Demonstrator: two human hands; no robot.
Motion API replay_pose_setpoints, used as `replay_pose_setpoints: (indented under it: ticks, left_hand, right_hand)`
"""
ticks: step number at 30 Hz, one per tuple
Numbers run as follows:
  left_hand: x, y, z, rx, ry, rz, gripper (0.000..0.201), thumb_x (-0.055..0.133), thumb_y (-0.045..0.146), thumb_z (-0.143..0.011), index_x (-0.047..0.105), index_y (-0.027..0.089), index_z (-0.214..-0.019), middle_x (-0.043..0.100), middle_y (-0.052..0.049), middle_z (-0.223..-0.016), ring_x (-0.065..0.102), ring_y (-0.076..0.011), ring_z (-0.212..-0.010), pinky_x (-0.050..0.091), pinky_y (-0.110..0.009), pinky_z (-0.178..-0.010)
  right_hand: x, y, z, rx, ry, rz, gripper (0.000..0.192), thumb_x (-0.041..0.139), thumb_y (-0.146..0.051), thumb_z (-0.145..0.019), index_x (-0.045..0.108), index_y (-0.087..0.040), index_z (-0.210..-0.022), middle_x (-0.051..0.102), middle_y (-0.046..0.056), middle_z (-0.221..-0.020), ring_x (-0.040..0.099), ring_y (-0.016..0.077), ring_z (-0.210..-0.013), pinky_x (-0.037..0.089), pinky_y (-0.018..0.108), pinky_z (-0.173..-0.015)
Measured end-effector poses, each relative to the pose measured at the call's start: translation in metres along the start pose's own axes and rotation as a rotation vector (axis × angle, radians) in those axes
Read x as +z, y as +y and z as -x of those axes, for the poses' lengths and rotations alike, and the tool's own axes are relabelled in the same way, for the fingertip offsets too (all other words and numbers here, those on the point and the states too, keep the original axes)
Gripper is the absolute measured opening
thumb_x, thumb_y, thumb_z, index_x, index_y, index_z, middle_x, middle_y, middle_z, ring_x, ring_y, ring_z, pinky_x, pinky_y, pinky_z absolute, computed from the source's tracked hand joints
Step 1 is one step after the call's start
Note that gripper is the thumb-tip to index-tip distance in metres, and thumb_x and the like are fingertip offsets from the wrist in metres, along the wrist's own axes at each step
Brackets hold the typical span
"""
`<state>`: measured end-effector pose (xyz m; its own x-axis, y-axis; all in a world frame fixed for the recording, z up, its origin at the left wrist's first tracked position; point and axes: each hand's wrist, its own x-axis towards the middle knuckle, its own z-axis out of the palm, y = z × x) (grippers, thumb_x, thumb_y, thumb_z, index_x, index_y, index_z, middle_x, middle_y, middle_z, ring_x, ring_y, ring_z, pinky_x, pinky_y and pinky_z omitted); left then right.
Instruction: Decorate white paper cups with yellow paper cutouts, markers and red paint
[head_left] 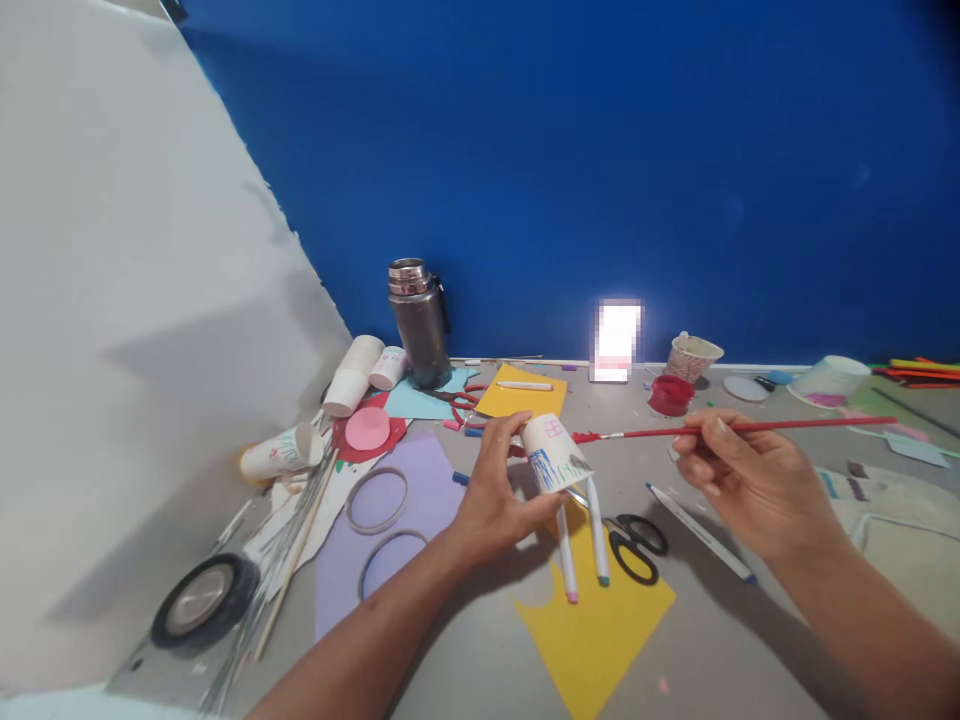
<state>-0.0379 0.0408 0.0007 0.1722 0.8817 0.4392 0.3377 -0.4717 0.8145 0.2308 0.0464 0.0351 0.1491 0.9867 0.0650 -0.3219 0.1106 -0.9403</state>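
My left hand grips an upturned white paper cup with blue and green marks and a small pink window drawn on it. My right hand pinches a long red paintbrush that lies level, its red-tipped bristles just right of the cup. A small red paint pot sits behind the brush tip. Below the cup two white markers and black-handled scissors lie on a yellow paper sheet.
A metal flask stands at the blue wall beside stacked paper cups. Purple paper with two rings, a tape roll, a pink disc, red scissors, a glowing phone, more cups and pens lie around.
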Motion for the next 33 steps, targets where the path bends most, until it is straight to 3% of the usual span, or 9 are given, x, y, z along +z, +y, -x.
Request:
replay_pose_setpoints:
  ticks: [5, 12, 23, 33]
  left_hand:
    - [-0.001, 0.003, 0.001, 0.008, -0.057, -0.021, 0.071, 0.076, 0.017, -0.072, 0.048, 0.028, -0.137, 0.053, -0.01, -0.138, 0.055, -0.0298, -0.129, 0.053, -0.048, -0.106]
    - [-0.004, 0.014, 0.001, 0.007, -0.119, -0.023, 0.068, 0.07, 0.017, -0.072, 0.052, 0.028, -0.137, 0.057, -0.011, -0.134, 0.056, -0.0311, -0.125, 0.053, -0.046, -0.101]
    - [-0.003, 0.007, 0.003, 0.035, -0.145, -0.002, 0.071, 0.073, 0.02, -0.073, 0.05, 0.027, -0.14, 0.056, -0.01, -0.135, 0.056, -0.0299, -0.124, 0.053, -0.044, -0.1]
    - [-0.002, 0.007, 0.003, 0.036, -0.188, 0.02, 0.07, 0.075, 0.02, -0.07, 0.053, 0.027, -0.137, 0.059, -0.01, -0.132, 0.057, -0.0301, -0.121, 0.053, -0.045, -0.101]
  right_hand:
    - [0.003, 0.002, 0.005, -0.064, 0.029, 0.067, 0.033, 0.09, -0.056, -0.072, 0.077, -0.026, -0.078, 0.072, 0.003, -0.066, 0.052, 0.0122, -0.048, 0.041, 0.025, -0.04]
    - [0.005, -0.001, 0.006, -0.049, -0.015, 0.052, 0.029, 0.092, -0.053, -0.071, 0.077, -0.029, -0.078, 0.07, 0.002, -0.065, 0.05, 0.0121, -0.047, 0.039, 0.027, -0.039]
    - [0.008, 0.009, 0.015, -0.003, 0.058, 0.022, 0.03, 0.09, -0.05, -0.075, 0.072, -0.026, -0.075, 0.07, 0.001, -0.067, 0.05, 0.011, -0.048, 0.043, 0.027, -0.044]
    - [0.012, 0.003, 0.026, -0.151, 0.001, 0.148, 0.026, 0.089, -0.05, -0.076, 0.075, -0.029, -0.081, 0.075, 0.006, -0.075, 0.058, 0.0171, -0.057, 0.043, 0.03, -0.045]
